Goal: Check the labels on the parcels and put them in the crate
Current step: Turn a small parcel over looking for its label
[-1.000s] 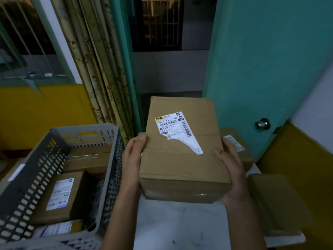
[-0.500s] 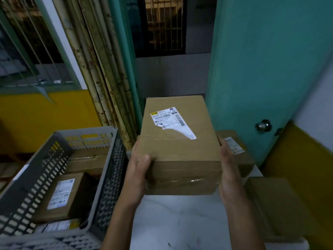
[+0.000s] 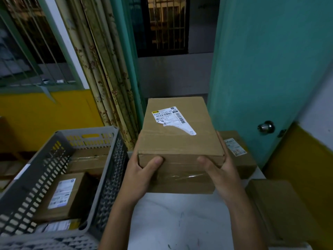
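Observation:
I hold a large brown cardboard parcel (image 3: 178, 141) above the white table (image 3: 180, 222). A torn white shipping label (image 3: 171, 118) with barcodes faces up on its top. My left hand (image 3: 140, 175) grips the near left corner, thumb on the front face. My right hand (image 3: 219, 170) grips the near right corner the same way. To the left stands a grey slotted crate (image 3: 106, 174). Inside it lie a labelled brown box (image 3: 63, 195), another brown box (image 3: 90, 159) behind it and a flat labelled packet (image 3: 55, 226) at the front.
A labelled brown parcel (image 3: 237, 154) sits on the table behind my right hand. Another plain brown parcel (image 3: 277, 210) lies at the table's right edge. A teal door with a knob (image 3: 266, 127) stands to the right, curtains (image 3: 100, 69) and a barred window at the back.
The parcel's top has tipped away from me so its front face now shows. Both hands shifted from its sides to its near corners, thumbs on the front.

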The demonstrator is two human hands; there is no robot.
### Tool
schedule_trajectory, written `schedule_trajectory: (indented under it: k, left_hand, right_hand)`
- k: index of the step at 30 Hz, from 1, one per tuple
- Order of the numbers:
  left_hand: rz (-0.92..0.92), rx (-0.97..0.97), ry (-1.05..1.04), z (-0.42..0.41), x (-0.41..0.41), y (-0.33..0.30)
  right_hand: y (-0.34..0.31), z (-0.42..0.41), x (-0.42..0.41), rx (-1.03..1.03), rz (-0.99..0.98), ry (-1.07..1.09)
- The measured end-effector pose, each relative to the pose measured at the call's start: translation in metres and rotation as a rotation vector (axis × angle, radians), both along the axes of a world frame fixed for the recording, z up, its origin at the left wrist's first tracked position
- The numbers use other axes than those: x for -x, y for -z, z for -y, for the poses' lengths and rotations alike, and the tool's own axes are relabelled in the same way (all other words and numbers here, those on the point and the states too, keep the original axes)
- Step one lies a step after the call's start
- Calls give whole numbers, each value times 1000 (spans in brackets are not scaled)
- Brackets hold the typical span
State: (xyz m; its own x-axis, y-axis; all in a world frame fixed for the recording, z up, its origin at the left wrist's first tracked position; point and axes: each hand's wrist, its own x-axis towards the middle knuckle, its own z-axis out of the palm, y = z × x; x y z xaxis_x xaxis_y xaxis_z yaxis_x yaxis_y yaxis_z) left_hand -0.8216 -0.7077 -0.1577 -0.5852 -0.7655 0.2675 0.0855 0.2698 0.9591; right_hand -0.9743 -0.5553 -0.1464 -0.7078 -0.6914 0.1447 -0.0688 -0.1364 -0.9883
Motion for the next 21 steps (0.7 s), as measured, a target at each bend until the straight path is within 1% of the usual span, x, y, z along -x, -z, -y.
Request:
schedule_trajectory:
  k: [2, 5, 8, 12, 15, 19, 21]
  left_hand:
    - [-21, -11, -40, 2, 2, 3]
    - [-23, 12, -88, 3, 4, 2]
    - [-17, 29, -89, 2, 8, 2]
    - [-32, -12, -36, 2, 2, 6]
    - [15, -17, 31, 5, -1, 4]
    - [32, 19, -59, 0, 2, 4]
    - [43, 10, -96, -3, 4, 4]
  right_hand:
    - [2, 1, 3, -20, -15, -46]
    - [7, 4, 4, -19, -48, -16]
    - [11, 5, 3, 3, -37, 7]
    - [7, 0, 0, 38, 12, 31]
    - [2, -2, -3, 9, 51, 53]
    - [-1, 1, -4, 8, 21, 55]
    - [-1, -1, -3, 20, 50, 19]
